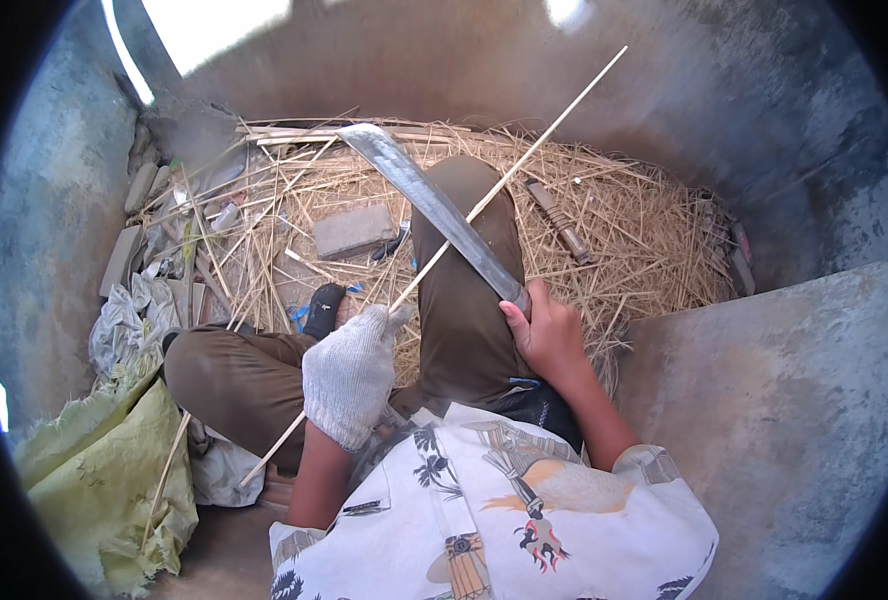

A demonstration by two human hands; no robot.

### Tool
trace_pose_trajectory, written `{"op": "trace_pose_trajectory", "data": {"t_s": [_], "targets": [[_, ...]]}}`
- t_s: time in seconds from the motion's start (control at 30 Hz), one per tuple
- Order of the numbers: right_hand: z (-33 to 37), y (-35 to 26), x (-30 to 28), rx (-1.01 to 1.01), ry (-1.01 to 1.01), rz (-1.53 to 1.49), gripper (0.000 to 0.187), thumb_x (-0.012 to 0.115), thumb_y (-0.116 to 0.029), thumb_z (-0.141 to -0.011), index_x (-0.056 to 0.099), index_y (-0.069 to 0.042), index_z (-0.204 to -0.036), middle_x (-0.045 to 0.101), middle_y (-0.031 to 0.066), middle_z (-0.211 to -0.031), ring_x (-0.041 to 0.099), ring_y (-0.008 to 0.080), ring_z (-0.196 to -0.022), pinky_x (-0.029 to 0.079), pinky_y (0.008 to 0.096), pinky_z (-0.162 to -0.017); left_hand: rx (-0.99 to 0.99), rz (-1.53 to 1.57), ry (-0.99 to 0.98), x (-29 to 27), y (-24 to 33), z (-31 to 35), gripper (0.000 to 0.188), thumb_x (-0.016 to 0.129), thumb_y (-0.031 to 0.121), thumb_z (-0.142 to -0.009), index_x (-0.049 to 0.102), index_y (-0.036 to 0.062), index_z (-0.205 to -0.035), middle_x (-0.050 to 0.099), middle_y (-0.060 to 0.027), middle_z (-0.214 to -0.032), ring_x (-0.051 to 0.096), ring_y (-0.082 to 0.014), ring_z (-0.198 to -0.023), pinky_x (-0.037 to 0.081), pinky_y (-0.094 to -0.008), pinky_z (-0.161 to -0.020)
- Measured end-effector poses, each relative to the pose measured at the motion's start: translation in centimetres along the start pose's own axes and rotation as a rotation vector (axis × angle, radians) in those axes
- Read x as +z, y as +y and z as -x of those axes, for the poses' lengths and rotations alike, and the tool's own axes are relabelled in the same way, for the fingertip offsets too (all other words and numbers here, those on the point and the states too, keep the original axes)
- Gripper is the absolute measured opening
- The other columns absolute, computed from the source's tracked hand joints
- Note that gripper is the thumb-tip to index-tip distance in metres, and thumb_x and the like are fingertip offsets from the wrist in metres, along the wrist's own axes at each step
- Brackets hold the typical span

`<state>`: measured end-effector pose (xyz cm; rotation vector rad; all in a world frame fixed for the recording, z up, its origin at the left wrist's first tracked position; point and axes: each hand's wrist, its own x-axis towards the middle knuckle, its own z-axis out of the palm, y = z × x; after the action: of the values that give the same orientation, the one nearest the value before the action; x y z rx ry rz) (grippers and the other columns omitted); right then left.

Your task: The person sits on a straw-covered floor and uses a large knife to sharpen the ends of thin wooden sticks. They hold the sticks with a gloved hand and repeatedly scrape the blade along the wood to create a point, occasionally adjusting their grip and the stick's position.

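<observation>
Stick [544,138] runs lower left to upper right through the gloved left hand [352,375], wrapped round it and nearest; bare right hand [552,338] is clutching the knife [429,197], which crosses the stick over one leg [469,340]. Straw [654,240] all around.

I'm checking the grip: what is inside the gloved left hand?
A pale stick shows on both sides of the left hand; the gripped stretch between is covered and cannot be seen.

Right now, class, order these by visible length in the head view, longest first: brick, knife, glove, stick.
1. Stick
2. Knife
3. Glove
4. Brick
The glove looks nearer the camera, so true sizes are unsure.
</observation>
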<state>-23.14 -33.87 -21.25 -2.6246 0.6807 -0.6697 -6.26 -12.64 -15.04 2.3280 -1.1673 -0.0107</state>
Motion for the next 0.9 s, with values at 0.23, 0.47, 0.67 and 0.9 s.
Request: {"op": "trace_pose_trajectory", "data": {"t_s": [0.23, 0.47, 0.67, 0.9], "targets": [[0.0, -0.2, 0.1, -0.039, 0.006, 0.059, 0.047, 0.066, -0.048, -0.098, 0.055, -0.003, -0.093, 0.062, 0.0145, -0.065, 0.065, 0.0360, -0.054, 0.050, 0.0450, -0.049, 0.012, -0.010, 0.049, -0.1, -0.3, 0.9, 0.005, 0.065, 0.012, -0.095, 0.070, 0.0133, -0.098, 0.064, -0.0124, -0.075, 0.068, -0.0328, -0.071, 0.053, -0.0437, -0.063], [0.2, -0.3, 0.1, -0.009, 0.002, 0.051, 0.046, 0.066, -0.048, -0.098, 0.056, -0.003, -0.095, 0.063, 0.0139, -0.065, 0.065, 0.0355, -0.054, 0.049, 0.0450, -0.048, -0.007, -0.039, 0.037, -0.6, -1.0, 2.2, 0.003, 0.067, 0.012, -0.095, 0.069, 0.0102, -0.096, 0.067, -0.0144, -0.081, 0.069, -0.0339, -0.075, 0.054, -0.0433, -0.063], [0.7, -0.2, 0.0, 0.056, 0.025, 0.065, 0.043, 0.064, -0.043, -0.101, 0.056, -0.001, -0.105, 0.061, 0.0163, -0.063, 0.064, 0.0394, -0.055, 0.048, 0.0470, -0.050, -0.058, -0.059, 0.024, -1.6, -2.5, 5.1, 0.009, 0.070, 0.014, -0.094, 0.069, 0.0062, -0.090, 0.068, -0.0165, -0.081, 0.069, -0.0355, -0.075, 0.053, -0.0428, -0.063], [0.4, -0.3, -0.3, 0.045, -0.006, 0.051, 0.044, 0.063, -0.045, -0.102, 0.054, -0.002, -0.101, 0.062, 0.0181, -0.067, 0.064, 0.0409, -0.059, 0.049, 0.0478, -0.051, -0.053, -0.210, -0.015, -3.6, -3.6, 6.4, 0.013, 0.072, 0.017, -0.094, 0.070, 0.0062, -0.089, 0.067, -0.0157, -0.077, 0.068, -0.0351, -0.071, 0.053, -0.0425, -0.062]]}}
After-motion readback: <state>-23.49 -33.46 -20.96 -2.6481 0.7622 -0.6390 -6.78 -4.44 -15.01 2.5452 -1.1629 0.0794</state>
